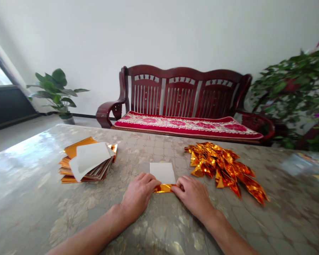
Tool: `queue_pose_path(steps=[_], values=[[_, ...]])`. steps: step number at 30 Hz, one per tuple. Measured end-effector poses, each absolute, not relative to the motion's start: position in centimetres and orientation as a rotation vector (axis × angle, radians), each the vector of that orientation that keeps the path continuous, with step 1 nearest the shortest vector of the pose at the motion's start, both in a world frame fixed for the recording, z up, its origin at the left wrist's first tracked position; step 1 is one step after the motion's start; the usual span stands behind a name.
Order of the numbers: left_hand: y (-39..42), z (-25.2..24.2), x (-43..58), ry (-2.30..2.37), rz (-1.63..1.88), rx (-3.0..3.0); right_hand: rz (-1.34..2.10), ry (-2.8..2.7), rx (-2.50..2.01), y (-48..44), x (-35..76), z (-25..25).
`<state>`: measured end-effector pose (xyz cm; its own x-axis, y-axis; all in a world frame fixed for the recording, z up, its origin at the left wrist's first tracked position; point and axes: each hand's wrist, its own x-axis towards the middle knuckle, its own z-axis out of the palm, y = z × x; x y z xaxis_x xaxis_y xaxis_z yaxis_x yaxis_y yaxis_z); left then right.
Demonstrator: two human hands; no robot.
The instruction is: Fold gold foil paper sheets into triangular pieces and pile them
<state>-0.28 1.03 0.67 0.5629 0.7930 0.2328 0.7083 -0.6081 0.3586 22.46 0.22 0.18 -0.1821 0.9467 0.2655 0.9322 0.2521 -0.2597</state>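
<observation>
A sheet of foil paper [162, 172] lies on the table in front of me, white side up, its near edge turned over into a narrow shiny gold strip. At the strip's left end my left hand [140, 191] is closed on the paper. My right hand [192, 194] pinches the right end with thumb and fingers. To the left sits a stack of foil paper sheets [87, 161], gold and white sides showing. A heap of folded gold foil pieces [223, 164] lies to the right of my right hand.
The table [108, 226] has a patterned, glossy cover. Clear plastic packaging [304, 163] rests at its right side. Beyond the far edge stands a dark red wooden bench [180, 92] with a red floral cushion [186, 124]. Potted plants [57, 92] flank it.
</observation>
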Motion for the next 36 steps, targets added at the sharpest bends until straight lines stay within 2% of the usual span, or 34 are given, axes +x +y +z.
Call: queue_pose_path(steps=[7,19,29,36], values=[[1.0,1.0,-0.2,1.059,0.362,2.759,0.081,-2.128,-1.72,0.2,22.3,0.4],[-0.8,1.5,0.5,1.139,0.201,2.911,0.094,-2.097,-1.684,0.3,22.4,0.0],[-1.2,1.7,1.2,1.193,0.171,2.902,-0.082,-2.489,-1.168,-0.4,22.1,0.4],[-1.5,1.1,1.0,1.235,0.157,2.895,-0.108,-2.538,-1.102,-0.7,22.1,0.6]])
